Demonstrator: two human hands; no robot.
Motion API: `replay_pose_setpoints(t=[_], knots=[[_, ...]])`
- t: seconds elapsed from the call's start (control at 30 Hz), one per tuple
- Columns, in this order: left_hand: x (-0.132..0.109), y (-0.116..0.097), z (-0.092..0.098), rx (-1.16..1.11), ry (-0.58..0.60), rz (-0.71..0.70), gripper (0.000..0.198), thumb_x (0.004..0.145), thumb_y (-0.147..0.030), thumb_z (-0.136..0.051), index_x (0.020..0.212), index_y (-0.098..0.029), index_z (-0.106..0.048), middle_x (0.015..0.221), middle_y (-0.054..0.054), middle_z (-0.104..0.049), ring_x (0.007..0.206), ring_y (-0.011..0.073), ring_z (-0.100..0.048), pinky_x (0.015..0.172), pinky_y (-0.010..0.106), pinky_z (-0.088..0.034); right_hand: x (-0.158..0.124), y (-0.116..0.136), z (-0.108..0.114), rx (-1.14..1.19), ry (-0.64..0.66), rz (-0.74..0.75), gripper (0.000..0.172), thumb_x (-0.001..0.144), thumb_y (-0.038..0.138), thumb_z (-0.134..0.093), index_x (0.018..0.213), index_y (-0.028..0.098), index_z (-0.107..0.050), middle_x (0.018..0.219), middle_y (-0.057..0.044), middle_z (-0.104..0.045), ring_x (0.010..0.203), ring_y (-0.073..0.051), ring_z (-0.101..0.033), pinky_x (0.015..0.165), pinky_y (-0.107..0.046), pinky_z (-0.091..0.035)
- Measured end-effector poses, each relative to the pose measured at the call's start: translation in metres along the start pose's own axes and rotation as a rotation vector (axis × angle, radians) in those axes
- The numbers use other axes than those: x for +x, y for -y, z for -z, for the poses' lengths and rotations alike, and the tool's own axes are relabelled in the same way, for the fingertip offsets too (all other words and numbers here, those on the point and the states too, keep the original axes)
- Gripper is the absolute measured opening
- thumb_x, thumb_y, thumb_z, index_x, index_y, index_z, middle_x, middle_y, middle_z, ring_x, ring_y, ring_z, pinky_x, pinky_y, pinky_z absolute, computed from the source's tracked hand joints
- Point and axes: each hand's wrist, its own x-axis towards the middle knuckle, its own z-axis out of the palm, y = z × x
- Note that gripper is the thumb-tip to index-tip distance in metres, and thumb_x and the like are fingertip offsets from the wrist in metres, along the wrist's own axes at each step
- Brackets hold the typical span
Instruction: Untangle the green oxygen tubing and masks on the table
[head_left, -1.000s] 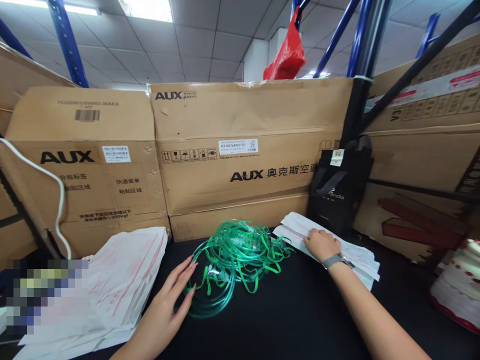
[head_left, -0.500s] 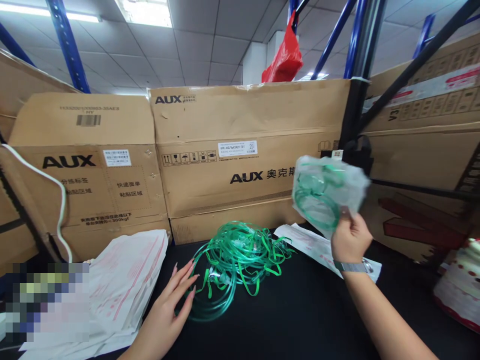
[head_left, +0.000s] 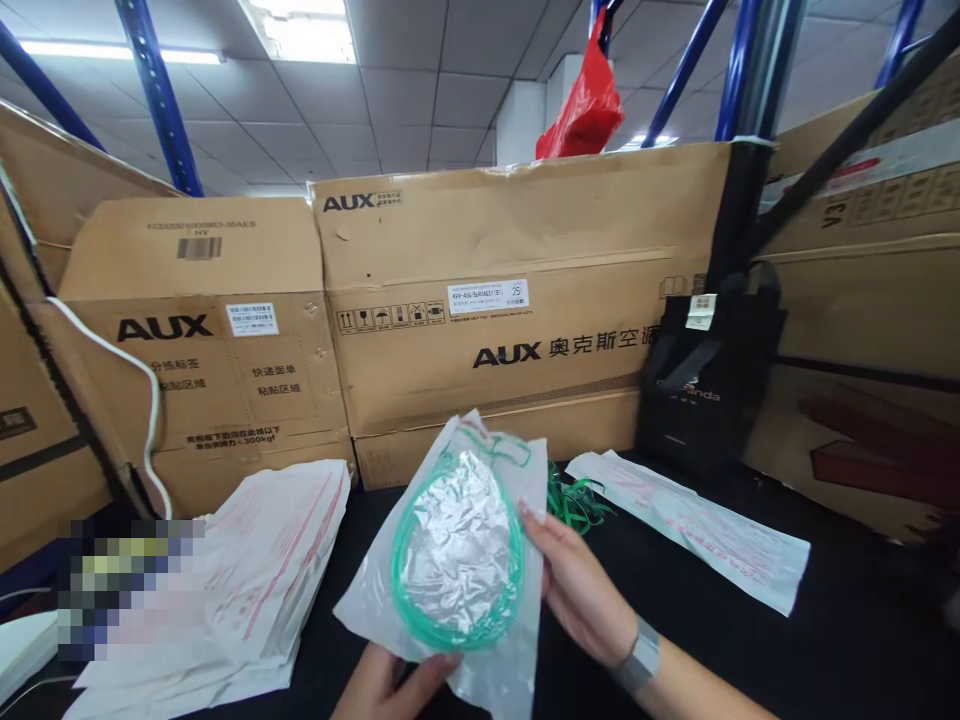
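Observation:
A clear plastic bag (head_left: 502, 655) is held up in front of me over the black table. Inside it lies a loop of coiled green tubing (head_left: 401, 575), with a crinkled, shiny silvery area (head_left: 459, 540) in its middle. My left hand (head_left: 394, 685) grips the bag's bottom edge, thumb on the front and part of the hand cut off by the frame. On the right side, my right hand (head_left: 589, 595) pinches the bag's edge. Behind the bag, a pile of green tubes and straps (head_left: 577, 500) is mostly hidden.
White paper pouches with red print (head_left: 255, 560) are stacked on the left. One long white pouch (head_left: 697, 525) lies flat at the right. Cardboard boxes (head_left: 420, 400) wall off the back, and a black bag (head_left: 705, 430) stands against them. A white cable (head_left: 154, 420) hangs at left.
My right hand has brought the bagged tubing from the right to the middle, before the pile. My left hand has left the loose tubes and now grips the bag's bottom.

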Motion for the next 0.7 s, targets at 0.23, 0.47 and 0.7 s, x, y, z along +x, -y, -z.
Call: replay_pose_setpoints(t=[0.23, 0.47, 0.7], knots=[[0.022, -0.037, 0.02, -0.63, -0.446, 0.32, 0.046, 0.068, -0.027, -0.068, 0.111, -0.016, -0.057, 0.1, 0.009, -0.07, 0.103, 0.0276, -0.059, 0.089, 0.039, -0.047, 0.01, 0.009, 0.018, -0.153, 0.122, 0.011, 0.028, 0.073, 0.035, -0.064, 0.096, 0.019, -0.064, 0.1, -0.006, -0.065, 0.089, -0.019, -0.06, 0.08, -0.034, -0.047], [0.024, -0.033, 0.025, -0.623, -0.413, 0.364, 0.046, 0.063, -0.025, -0.072, 0.105, -0.013, -0.06, 0.093, 0.01, -0.072, 0.102, 0.0292, -0.059, 0.087, 0.039, -0.048, 0.03, 0.026, 0.046, -0.359, -0.167, 0.23, 0.028, 0.066, 0.031, -0.066, 0.09, 0.017, -0.067, 0.091, -0.007, -0.066, 0.085, -0.018, -0.059, 0.076, -0.029, -0.046], [0.024, -0.034, 0.024, -0.583, -0.361, 0.347, 0.046, 0.061, -0.033, -0.073, 0.102, -0.012, -0.063, 0.093, 0.01, -0.072, 0.102, 0.0295, -0.059, 0.088, 0.04, -0.046, 0.024, 0.024, 0.042, -0.298, -0.099, -0.014, 0.013, 0.066, 0.018, -0.062, 0.078, 0.015, -0.066, 0.075, -0.005, -0.064, 0.058, -0.009, -0.057, 0.042, -0.015, -0.04]])
